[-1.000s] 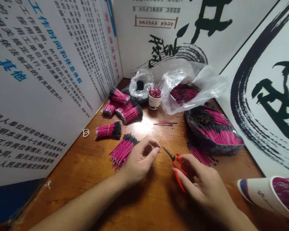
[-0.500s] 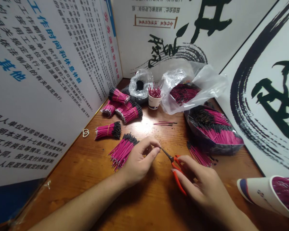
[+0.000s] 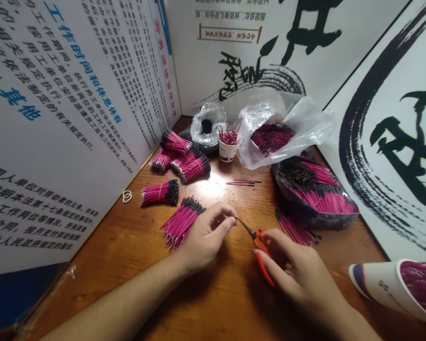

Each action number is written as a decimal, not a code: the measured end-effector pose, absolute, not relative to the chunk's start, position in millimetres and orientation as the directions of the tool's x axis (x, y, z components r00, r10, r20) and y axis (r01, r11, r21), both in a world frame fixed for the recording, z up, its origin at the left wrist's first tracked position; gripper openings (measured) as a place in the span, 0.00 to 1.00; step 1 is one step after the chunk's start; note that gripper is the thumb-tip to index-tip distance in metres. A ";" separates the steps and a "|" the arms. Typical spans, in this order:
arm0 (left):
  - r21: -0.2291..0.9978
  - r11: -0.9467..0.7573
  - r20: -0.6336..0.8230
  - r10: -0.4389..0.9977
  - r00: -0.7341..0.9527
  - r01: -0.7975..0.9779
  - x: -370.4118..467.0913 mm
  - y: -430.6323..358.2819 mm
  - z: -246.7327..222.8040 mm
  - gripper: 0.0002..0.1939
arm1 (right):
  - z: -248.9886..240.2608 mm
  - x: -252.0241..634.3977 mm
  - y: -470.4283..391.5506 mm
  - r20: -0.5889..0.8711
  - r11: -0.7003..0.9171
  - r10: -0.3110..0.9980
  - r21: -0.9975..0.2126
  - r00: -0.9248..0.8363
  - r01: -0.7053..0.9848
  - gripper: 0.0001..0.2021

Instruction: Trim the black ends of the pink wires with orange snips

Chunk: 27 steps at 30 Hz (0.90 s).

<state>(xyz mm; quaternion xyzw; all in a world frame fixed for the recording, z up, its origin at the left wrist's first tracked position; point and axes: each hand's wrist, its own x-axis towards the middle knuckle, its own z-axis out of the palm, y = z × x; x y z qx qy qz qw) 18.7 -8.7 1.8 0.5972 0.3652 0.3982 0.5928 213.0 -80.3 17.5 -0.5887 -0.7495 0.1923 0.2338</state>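
My right hand (image 3: 293,265) grips the orange handles of a small pair of scissors (image 3: 261,251); their dark, narrow blades point up and left. The blade tips reach the fingertips of my left hand (image 3: 211,232), where thumb and forefinger are pinched together. Whatever that pinch holds is too small or too hidden to name. Beside the left hand lies a loose pile of pink wires (image 3: 181,222) with black ends, partly covered by the hand. A smaller group of pink wires (image 3: 294,228) rests beyond the right hand.
Banded wire bundles (image 3: 159,193) lie at the left, several stacked behind. A paper cup (image 3: 227,151) of wires stands at the back near clear plastic bags (image 3: 259,156). A dark bag (image 3: 315,220) holds more wires. Another cup (image 3: 379,282) lies tipped at right. Printed panels surround the table.
Both hands and the scissors stay in nearly the same place. The view has shifted very slightly.
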 end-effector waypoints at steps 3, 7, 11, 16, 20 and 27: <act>0.998 -0.028 0.046 0.904 0.424 -0.048 18.7 -8.3 2.1 0.07 | 17.0 213.3 -81.0 0.137 0.247 0.969 -0.555 -0.206 0.794 0.05; 0.998 -0.032 0.055 0.898 0.437 -0.059 18.1 -7.7 3.8 0.07 | 16.9 214.6 -80.0 0.134 0.254 0.967 -0.564 -0.216 0.786 0.05; 0.998 -0.021 0.047 0.895 0.445 -0.062 17.9 -7.1 5.1 0.07 | 15.6 216.5 -77.6 0.138 0.268 0.963 -0.586 -0.231 0.765 0.05; 0.998 -0.006 0.036 0.892 0.450 -0.067 18.1 -6.5 4.6 0.07 | 14.1 217.0 -77.7 0.156 0.267 0.964 -0.572 -0.217 0.776 0.06; 0.998 -0.011 0.037 0.888 0.458 -0.059 18.1 -6.8 4.4 0.07 | 17.0 215.2 -78.1 0.139 0.263 0.965 -0.548 -0.223 0.794 0.05; 0.999 -0.014 0.036 0.887 0.460 -0.051 18.0 -6.3 7.2 0.07 | 18.8 215.6 -75.7 0.138 0.276 0.961 -0.567 -0.241 0.776 0.06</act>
